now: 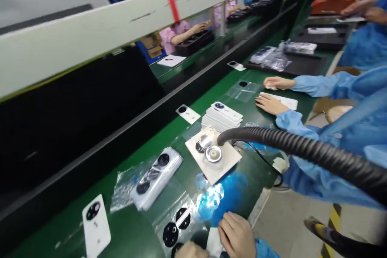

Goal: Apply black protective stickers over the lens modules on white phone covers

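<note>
Okay, head view only. Right hand (236,234) sits at the bottom edge, fingers curled in against a white card (214,243); can't tell if they're gripping it. The card lies between that hand and the left hand (191,250), touching the right and closer to it. Left hand is cut off by the frame, fingers not readable. Card's long axis is unreadable, mostly hidden. Just up-frame: blue film (225,197), glaring, beside a clear sheet with black rings (178,225). Further up, a white pad (228,165) holds metal rings (213,153), with a card stack (222,116) past it and a black hose (302,149) reaching in from the right. Bagged cards (157,179) lie on the green mat (130,234), left of the pad. At right, a co-worker's hand (270,104) lies flat, fingers released, on a sheet (281,100), blue sleeve behind.
</note>
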